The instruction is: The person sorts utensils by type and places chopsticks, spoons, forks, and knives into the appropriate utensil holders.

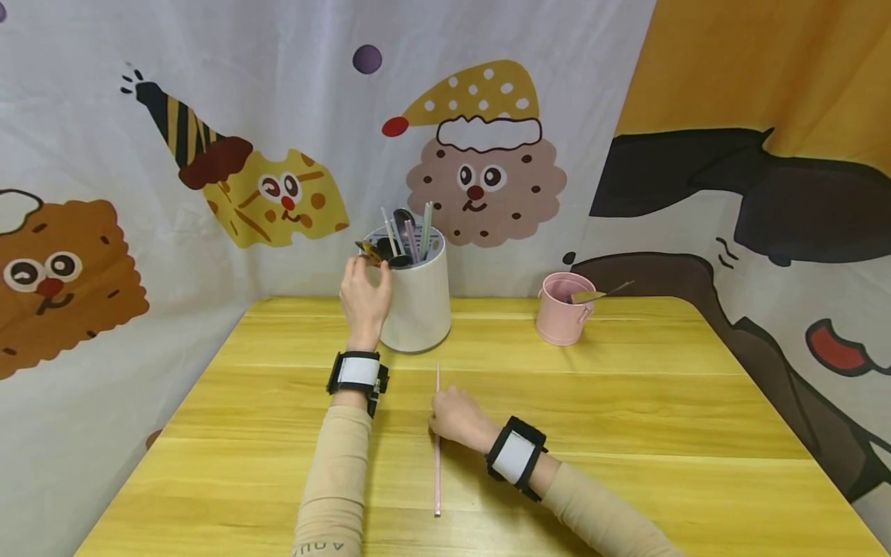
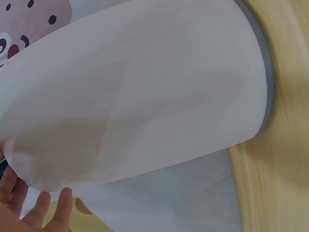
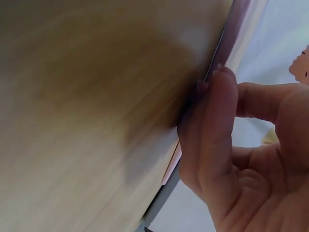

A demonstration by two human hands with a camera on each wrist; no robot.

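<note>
At the upper rim of a white cylindrical utensil holder (image 1: 418, 309), my left hand (image 1: 365, 294) pinches a gold-coloured utensil (image 1: 370, 251), whose kind is unclear. In the left wrist view, the holder's smooth wall (image 2: 169, 87) fills most of the picture, and the fingertips (image 2: 63, 205) lie near its top edge. My right hand (image 1: 459, 418) is low over the table, pinching a thin pink chopstick (image 1: 437, 480) that lies lengthwise on the wood. The right wrist view shows bent fingers (image 3: 219, 111) against the chopstick (image 3: 171, 166); they cover its middle.
Chopsticks (image 1: 427, 228) and a black spoon (image 1: 402, 219) stand in the holder. To the right is a small pink bucket (image 1: 559, 325) with a gold-and-dark utensil (image 1: 592, 295) leaning out. A printed cloth (image 1: 278, 77) hangs behind the wooden table (image 1: 626, 433).
</note>
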